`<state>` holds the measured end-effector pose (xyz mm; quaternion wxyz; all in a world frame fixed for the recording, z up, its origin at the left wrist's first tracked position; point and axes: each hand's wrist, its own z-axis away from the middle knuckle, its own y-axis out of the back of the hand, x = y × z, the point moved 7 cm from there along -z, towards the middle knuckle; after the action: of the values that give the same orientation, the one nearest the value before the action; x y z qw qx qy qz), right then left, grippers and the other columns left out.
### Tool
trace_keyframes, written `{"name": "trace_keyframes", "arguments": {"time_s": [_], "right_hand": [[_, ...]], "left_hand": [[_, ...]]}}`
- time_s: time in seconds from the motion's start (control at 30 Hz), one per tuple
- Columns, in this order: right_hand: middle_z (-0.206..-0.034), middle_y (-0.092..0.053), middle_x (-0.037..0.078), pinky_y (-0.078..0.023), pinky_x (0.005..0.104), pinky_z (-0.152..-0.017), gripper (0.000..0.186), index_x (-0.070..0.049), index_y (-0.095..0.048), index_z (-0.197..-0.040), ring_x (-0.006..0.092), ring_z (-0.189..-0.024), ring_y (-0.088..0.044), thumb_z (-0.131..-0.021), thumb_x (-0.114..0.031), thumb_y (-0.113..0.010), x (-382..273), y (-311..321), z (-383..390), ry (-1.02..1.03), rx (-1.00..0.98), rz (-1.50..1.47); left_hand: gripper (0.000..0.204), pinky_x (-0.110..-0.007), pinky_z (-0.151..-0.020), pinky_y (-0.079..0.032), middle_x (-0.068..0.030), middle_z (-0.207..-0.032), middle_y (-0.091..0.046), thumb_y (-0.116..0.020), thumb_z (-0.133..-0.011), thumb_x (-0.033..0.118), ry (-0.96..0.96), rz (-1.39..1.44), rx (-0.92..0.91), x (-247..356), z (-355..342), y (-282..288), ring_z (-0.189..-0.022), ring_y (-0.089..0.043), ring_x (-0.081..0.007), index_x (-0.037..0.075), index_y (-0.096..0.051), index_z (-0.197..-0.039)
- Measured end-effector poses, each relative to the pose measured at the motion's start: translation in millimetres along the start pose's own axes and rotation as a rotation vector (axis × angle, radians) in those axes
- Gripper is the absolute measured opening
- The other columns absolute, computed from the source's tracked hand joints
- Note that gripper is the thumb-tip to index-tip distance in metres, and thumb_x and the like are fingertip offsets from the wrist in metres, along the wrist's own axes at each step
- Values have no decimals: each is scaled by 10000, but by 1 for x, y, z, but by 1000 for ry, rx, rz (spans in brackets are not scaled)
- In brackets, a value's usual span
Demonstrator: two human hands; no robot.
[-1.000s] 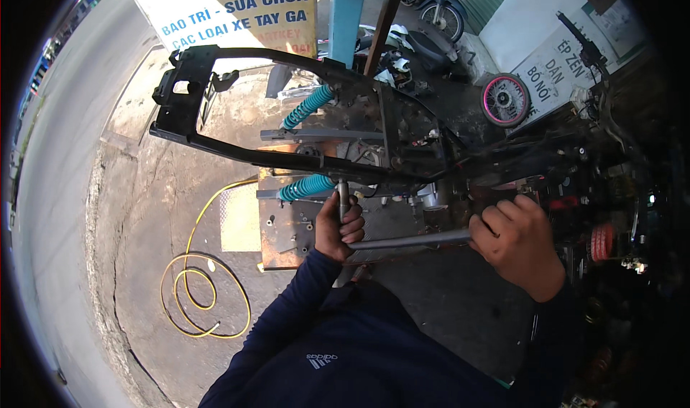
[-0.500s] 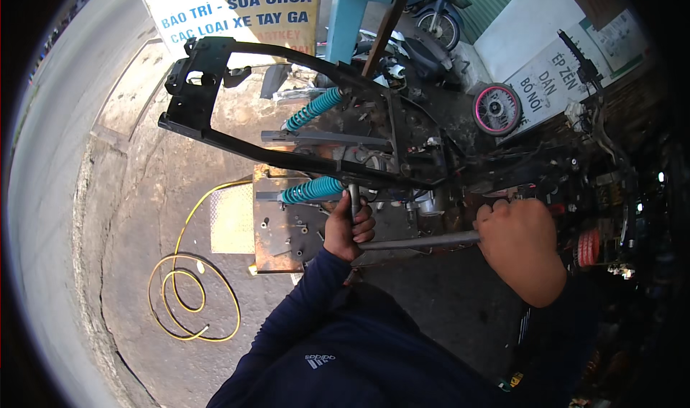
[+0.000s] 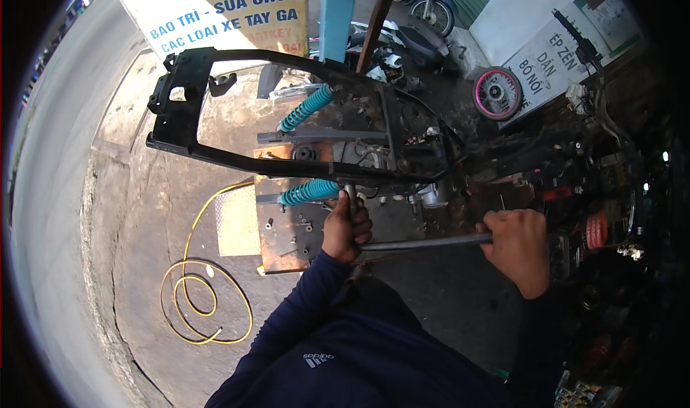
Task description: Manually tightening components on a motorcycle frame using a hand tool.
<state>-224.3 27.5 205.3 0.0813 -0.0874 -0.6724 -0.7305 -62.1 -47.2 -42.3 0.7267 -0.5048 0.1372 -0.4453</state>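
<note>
Though slim, a straight metal bar [image 3: 428,244]

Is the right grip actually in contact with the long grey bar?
Touching: the head view shows the right grip wrapped over the end of the long grey bar, thumb against it, no gap visible.

Black frame [image 3: 287,168], teal shock absorber [image 3: 310,191] and grey bar [image 3: 431,243] mid-frame; yellow hose [image 3: 189,240] lower left; pink-rimmed wheel [image 3: 497,93] upper right.
</note>
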Motion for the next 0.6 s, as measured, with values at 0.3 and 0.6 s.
{"name": "trace_keyframes", "arguments": {"time_s": [0.3,0.6], "right_hand": [[-698,-632,53,-456,389,-624,227,-103,-635,-743,260,-690,-630,-597,-188,-787,19,-24,4,-64,-15,-154],[-702,-637,82,-442,423,-649,181,-121,-660,-711,301,-698,-614,-609,-229,-765,35,-56,6,-142,30,-224]], "left_hand": [[426,-230,-411,-210,30,-634,-341,-413,-935,554,-20,-56,63,2,3,-1,-463,-288,-79,133,-479,-920],[420,-228,-407,-208,36,-628,-362,-441,-920,566,-39,-115,79,4,0,1,-454,-305,-77,149,-470,-881]]}}
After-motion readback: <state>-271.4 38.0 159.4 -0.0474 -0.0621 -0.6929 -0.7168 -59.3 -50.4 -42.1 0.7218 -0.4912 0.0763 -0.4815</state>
